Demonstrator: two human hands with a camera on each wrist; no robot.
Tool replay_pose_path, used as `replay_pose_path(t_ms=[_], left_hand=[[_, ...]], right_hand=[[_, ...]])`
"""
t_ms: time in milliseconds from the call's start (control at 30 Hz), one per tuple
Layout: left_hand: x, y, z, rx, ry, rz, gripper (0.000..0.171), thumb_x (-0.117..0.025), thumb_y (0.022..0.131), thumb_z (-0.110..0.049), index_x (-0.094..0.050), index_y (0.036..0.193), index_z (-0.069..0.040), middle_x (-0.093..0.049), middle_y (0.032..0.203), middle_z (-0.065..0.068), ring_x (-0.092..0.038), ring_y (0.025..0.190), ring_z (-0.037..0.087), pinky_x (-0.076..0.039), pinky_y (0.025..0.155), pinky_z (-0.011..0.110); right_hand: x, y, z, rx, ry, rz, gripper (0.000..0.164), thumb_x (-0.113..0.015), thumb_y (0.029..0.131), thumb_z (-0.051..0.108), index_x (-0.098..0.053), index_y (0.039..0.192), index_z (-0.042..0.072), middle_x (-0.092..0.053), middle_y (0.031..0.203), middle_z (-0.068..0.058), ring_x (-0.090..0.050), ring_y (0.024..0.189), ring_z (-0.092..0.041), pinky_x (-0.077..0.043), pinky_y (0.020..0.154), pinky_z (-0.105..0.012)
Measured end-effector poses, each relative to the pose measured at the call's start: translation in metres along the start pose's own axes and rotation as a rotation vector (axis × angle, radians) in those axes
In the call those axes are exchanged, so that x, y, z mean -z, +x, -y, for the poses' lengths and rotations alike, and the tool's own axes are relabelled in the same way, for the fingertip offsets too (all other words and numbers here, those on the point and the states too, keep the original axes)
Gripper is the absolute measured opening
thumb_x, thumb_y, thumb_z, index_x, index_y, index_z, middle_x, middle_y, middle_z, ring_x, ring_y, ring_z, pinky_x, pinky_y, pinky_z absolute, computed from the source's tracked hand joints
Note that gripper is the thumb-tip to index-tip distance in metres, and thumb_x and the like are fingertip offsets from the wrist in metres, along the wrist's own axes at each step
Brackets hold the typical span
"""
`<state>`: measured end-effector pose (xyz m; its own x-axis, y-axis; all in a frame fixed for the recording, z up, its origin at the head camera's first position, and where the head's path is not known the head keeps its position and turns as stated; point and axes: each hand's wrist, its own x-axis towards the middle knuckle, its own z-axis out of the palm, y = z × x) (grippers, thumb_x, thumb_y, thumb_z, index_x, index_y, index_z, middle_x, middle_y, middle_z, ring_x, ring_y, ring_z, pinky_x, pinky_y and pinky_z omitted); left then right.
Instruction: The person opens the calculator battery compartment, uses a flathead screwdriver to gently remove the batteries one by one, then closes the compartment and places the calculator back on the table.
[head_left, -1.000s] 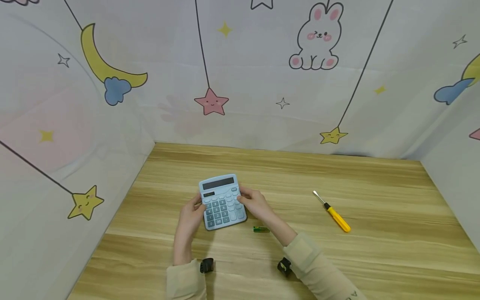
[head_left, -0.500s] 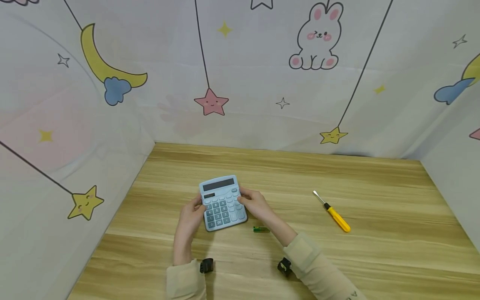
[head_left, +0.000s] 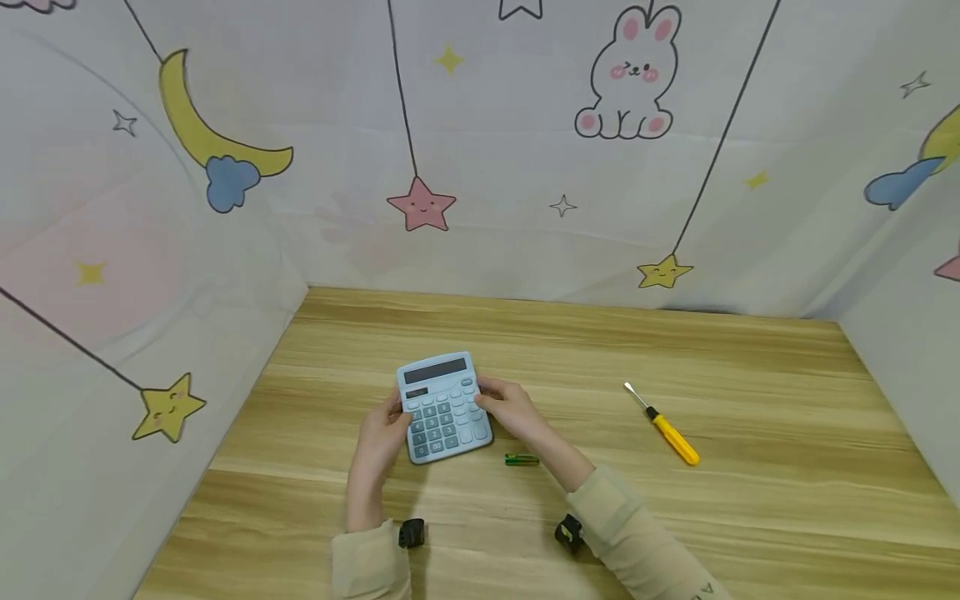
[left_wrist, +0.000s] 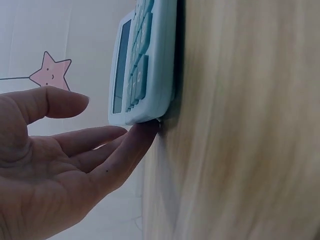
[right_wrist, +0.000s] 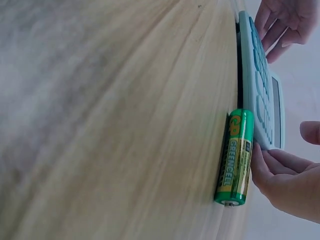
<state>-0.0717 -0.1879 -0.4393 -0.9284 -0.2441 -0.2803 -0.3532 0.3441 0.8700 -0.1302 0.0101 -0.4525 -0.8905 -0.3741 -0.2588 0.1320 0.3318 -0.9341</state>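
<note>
A light-blue calculator [head_left: 450,408] lies face up close over the wooden table, its display end away from me. At its left edge is my left hand [head_left: 381,437]; in the left wrist view the fingers [left_wrist: 117,162] reach to the calculator's lower corner while the thumb stands apart from its face. My right hand [head_left: 517,410] is at the opposite edge, fingertips [right_wrist: 257,160] right at the calculator's side and thumb raised off it in the right wrist view. Beside the calculator, near the right wrist, lies a green battery [head_left: 521,459], marked GREENCELL.
A screwdriver [head_left: 663,425] with a yellow handle lies to the right on the table [head_left: 787,467]. Cloth walls [head_left: 510,150] printed with stars, a moon and a rabbit rise at the back and both sides. Black wrist cameras [head_left: 568,533] sit at the cuffs.
The calculator has shifted very slightly toward me and its face lies a little flatter. Both hands stay at its sides; battery and screwdriver stay where they were.
</note>
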Motion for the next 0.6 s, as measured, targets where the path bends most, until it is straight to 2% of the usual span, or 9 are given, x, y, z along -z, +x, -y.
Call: replay_pose_path(t_ms=[100,267,467,600], left_hand=[[0.004,-0.003,0.001,-0.005,0.063,0.002,0.060,-0.043,0.093,-0.008,-0.023,0.146,0.013,-0.041,0.143,0.034,-0.044,0.131,0.043,-0.042,0.106,0.051],[0.007,-0.011,-0.001,-0.040,0.192,-0.020,0.065,-0.047,0.092,-0.012,-0.021,0.147,0.012,-0.030,0.148,0.037,-0.029,0.139,0.048,-0.028,0.113,0.056],[-0.003,-0.022,-0.009,-0.139,0.282,-0.084,0.075,-0.057,0.090,-0.017,-0.019,0.149,0.009,-0.025,0.148,0.039,-0.029,0.135,0.055,-0.027,0.111,0.063],[-0.011,-0.031,-0.016,-0.215,0.353,-0.107,0.079,-0.061,0.090,-0.022,-0.019,0.150,0.006,-0.019,0.154,0.034,-0.021,0.139,0.054,-0.022,0.112,0.064]], right_hand=[[0.000,0.000,0.001,0.002,-0.018,-0.003,0.048,-0.053,0.097,0.017,-0.045,0.140,-0.002,-0.055,0.136,-0.019,-0.053,0.124,-0.032,-0.045,0.104,-0.043],[0.002,-0.003,0.001,0.037,-0.066,-0.047,0.047,-0.054,0.096,0.016,-0.047,0.139,0.001,-0.054,0.139,-0.019,-0.053,0.125,-0.035,-0.044,0.105,-0.045],[0.011,-0.017,0.006,0.152,-0.148,-0.104,0.050,-0.056,0.095,0.017,-0.045,0.141,0.004,-0.050,0.142,-0.019,-0.051,0.127,-0.036,-0.042,0.105,-0.050],[0.021,-0.029,0.010,0.192,-0.280,-0.144,0.053,-0.057,0.095,0.021,-0.042,0.145,0.009,-0.046,0.147,-0.015,-0.042,0.135,-0.035,-0.034,0.110,-0.054]])
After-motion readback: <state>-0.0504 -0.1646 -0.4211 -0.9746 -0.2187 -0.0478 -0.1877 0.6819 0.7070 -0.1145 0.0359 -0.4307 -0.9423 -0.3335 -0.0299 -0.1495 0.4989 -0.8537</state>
